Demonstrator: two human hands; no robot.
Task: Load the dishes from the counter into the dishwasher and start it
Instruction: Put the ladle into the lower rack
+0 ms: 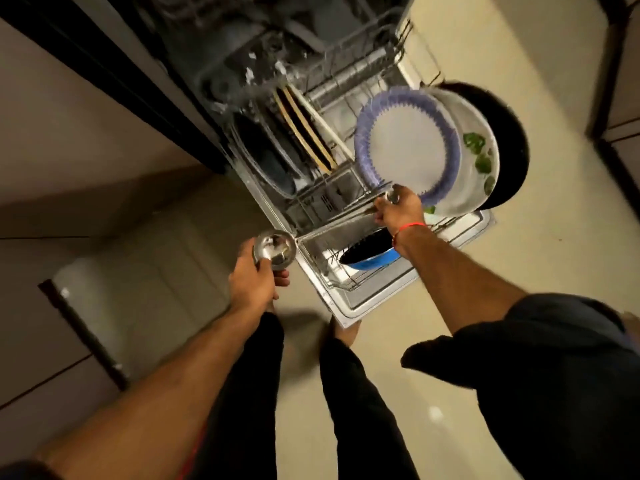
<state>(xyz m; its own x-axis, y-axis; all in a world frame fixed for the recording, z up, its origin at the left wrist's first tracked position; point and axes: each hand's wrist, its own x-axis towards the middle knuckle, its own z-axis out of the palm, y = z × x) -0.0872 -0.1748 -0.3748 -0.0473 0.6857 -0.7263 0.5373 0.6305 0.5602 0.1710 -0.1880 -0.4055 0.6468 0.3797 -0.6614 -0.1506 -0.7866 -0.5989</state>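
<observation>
The right hand [398,207] has its fingers curled round the near edge of a stack of dishes: a blue-rimmed plate [407,147] on top, a white plate with green leaf scraps [479,157] under it, and a dark pan or plate [509,143] at the bottom, all fanned outward and away from the wrist. The stack hangs over the right-hand side of the pulled-out lower rack [346,202], tilted rather than flat, with its broad faces turned toward the camera. The left hand [254,278] grips a small steel bowl [275,247] from below, just beside the rack's near-left corner and apart from it. Judging by position, the right hand is nearer the open plate slots, which lie to the left of the stack, next to the upright plates [304,126] already standing in the rack. A blue-edged dish [370,254] lies in the rack's near end, under the right wrist. The open dishwasher door [349,306] bounds the near edge; bare floor [450,46] lies to the right.
</observation>
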